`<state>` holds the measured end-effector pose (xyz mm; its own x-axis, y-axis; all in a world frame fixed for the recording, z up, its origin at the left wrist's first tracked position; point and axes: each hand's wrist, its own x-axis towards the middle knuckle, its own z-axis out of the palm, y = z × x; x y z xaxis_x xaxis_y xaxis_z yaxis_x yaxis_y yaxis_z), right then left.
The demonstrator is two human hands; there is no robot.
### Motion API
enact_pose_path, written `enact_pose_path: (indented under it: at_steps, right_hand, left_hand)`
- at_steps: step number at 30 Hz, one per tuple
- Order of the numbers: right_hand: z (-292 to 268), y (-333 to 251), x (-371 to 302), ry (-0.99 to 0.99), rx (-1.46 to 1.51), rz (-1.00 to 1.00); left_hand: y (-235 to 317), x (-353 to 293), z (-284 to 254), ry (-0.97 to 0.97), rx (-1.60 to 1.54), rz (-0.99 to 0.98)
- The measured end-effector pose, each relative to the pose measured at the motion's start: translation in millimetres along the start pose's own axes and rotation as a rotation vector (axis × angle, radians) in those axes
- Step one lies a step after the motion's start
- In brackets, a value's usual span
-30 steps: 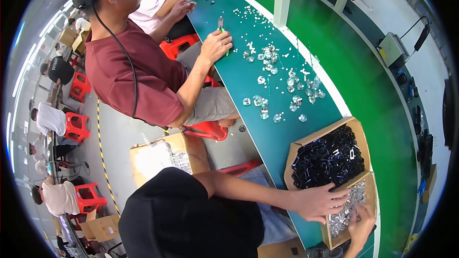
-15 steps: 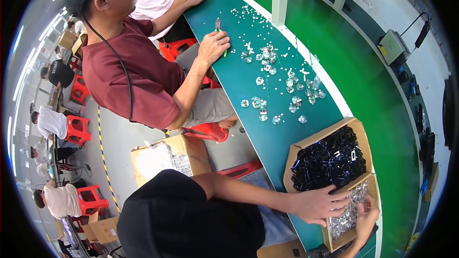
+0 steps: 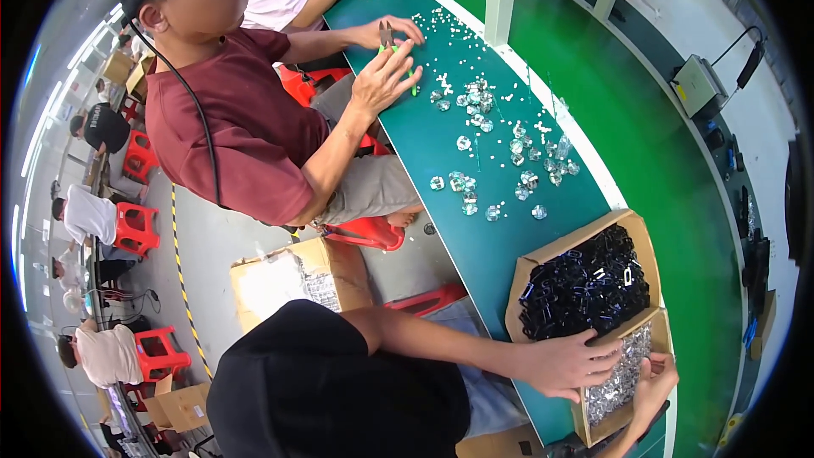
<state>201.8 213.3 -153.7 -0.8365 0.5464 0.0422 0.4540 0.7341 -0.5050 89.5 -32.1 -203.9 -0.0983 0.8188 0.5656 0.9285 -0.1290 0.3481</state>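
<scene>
At left, a carton (image 3: pixel 352 267) half-hidden behind a black sleeve (image 3: pixel 339 373), contents lost in glare. On the tabletop (image 3: pixel 475 246), left hand (image 3: pixel 572 366) over the near rim of a cardboard tray (image 3: pixel 612 429); black pieces (image 3: pixel 585 280) heaped in a box (image 3: pixel 513 301); clear pieces (image 3: pixel 621 375) inside the tray, partly covered; right hand (image 3: pixel 653 383) curled at the outer rim, forearm cut off below. Impossible to judge either grip loose or clenched.

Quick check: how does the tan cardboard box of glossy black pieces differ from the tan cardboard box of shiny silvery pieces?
The tan cardboard box of glossy black pieces is larger; the tan cardboard box of shiny silvery pieces is smaller. The black-piece box holds visibly coarser parts than the silvery-piece box. Both are uncovered and sit on the long green tabletop.
</scene>
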Motion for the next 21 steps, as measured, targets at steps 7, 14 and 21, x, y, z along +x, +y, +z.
enact_pose_path:
  at_steps: [7, 14, 21]
  right_hand:
    - [-10.3, 3.0, -5.0, -0.167, 0.003, -0.275]
    - [2.8, 10.4, 4.4, 0.003, 0.033, -0.297]
    - [0.8, 8.6, 6.3, -0.060, 0.355, 0.030]
  left_hand:
    - [-0.9, 0.3, 2.0, 0.003, 0.005, -0.010]
    - [-1.7, 2.0, -0.1, -0.008, 0.009, -0.016]
    - [1.5, -1.1, 0.0, -0.025, -0.009, -0.015]
